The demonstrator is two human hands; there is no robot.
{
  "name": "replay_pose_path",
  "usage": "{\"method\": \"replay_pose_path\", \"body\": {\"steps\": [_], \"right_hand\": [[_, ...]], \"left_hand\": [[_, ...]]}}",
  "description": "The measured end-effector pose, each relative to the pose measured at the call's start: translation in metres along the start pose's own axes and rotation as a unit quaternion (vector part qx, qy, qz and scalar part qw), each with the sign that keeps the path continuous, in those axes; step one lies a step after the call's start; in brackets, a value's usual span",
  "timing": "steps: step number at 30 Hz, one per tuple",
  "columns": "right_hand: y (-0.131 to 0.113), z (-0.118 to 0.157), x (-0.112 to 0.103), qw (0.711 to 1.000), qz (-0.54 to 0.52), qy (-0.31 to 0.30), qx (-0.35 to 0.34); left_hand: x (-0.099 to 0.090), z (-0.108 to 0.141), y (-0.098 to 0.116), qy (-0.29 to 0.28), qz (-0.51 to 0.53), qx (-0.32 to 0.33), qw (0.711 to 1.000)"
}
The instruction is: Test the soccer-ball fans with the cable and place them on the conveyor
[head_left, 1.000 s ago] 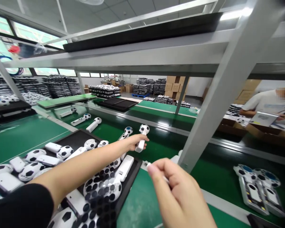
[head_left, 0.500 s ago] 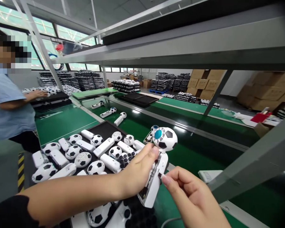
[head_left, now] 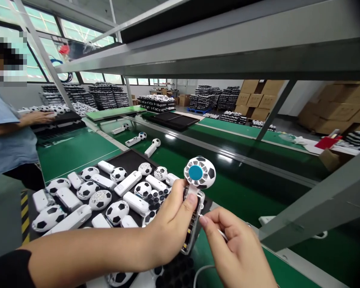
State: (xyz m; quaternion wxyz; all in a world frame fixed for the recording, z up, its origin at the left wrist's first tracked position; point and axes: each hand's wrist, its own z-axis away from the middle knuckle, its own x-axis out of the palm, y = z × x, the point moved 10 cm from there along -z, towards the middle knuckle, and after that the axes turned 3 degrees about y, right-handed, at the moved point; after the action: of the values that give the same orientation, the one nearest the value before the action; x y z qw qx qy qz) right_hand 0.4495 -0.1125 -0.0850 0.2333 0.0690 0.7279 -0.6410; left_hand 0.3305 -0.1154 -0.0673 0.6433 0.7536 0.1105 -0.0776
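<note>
My left hand (head_left: 168, 226) is closed round the handle of a small football-patterned handheld fan (head_left: 209, 171), held upright. The fan's round head shows a blue disc at its centre, and the open handle exposes electronic parts inside. My right hand (head_left: 238, 246) pinches the end of a thin white cable (head_left: 201, 269) at the right side of the handle. Whether the cable's plug sits in the handle cannot be seen. To the left, a black tray (head_left: 129, 158) holds several ball-patterned shells and white handle pieces.
Several fan pieces (head_left: 151, 148) lie on the dark green conveyor (head_left: 180, 148) beyond the tray. A grey slanted post (head_left: 315, 200) stands close at right, under an overhead shelf (head_left: 228, 60). At left, a person in a blue shirt (head_left: 10, 144) handles parts over stacked trays.
The fan has turned so its blue disc and open handle face me more. My right hand has shifted slightly left and stays at the handle's side. The view has swung slightly right.
</note>
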Motion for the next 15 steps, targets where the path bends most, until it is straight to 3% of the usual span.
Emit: {"method": "replay_pose_path", "body": {"steps": [5,11,15], "right_hand": [[0.002,-0.005,-0.001,0.997,-0.062,-0.039,0.006],[0.004,-0.012,0.0,0.996,-0.07,-0.058,-0.006],[0.005,-0.007,-0.004,0.997,-0.004,-0.074,-0.005]], "left_hand": [[0.003,0.008,0.004,-0.065,-0.009,-0.009,0.998],[0.0,0.014,-0.002,-0.035,0.048,0.025,0.998],[0.006,0.011,-0.005,-0.073,0.02,0.005,0.997]]}}
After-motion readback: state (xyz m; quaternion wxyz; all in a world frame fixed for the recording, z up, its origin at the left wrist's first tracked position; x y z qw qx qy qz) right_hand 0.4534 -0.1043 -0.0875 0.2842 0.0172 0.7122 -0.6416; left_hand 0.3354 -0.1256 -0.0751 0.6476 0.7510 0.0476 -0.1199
